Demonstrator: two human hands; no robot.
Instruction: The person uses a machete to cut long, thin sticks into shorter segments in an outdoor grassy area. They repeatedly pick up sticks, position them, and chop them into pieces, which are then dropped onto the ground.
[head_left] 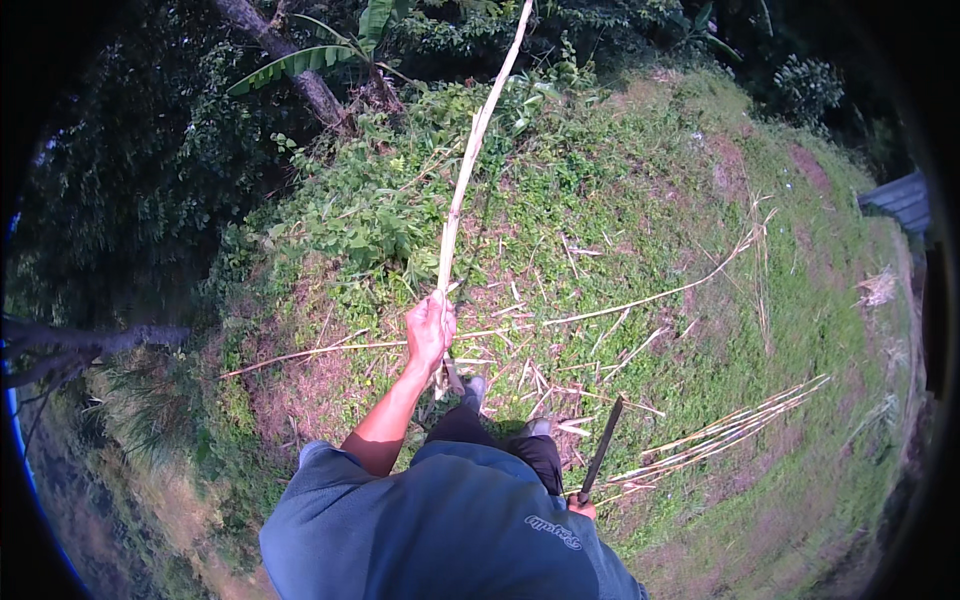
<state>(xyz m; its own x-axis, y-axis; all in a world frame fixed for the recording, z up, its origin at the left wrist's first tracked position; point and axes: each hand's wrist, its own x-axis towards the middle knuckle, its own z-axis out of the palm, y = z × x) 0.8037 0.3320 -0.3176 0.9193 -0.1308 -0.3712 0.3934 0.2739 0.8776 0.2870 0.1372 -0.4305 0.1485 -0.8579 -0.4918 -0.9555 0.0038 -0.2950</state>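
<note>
My left hand [430, 328] is closed around a long pale pole [466, 180], which looks like stripped bamboo or cane. The pole rises away from me past the upper edge, and its short lower end comes out below my fist near my feet. At my right side, my right hand [582, 508] is closed on a long, dark, straight blade [602, 450] like a machete, its tip pointing away from me. The blade is apart from the pole. My sleeve and body hide part of the right arm.
A long thin stalk [640, 300] lies across the grass ahead. Several pale poles [720, 435] lie bundled at right. Split pieces [535, 380] litter the ground near my shoes [474, 392]. Dense bushes, a leaning trunk [310, 90] and a broad-leaved plant [300, 62] stand at far left.
</note>
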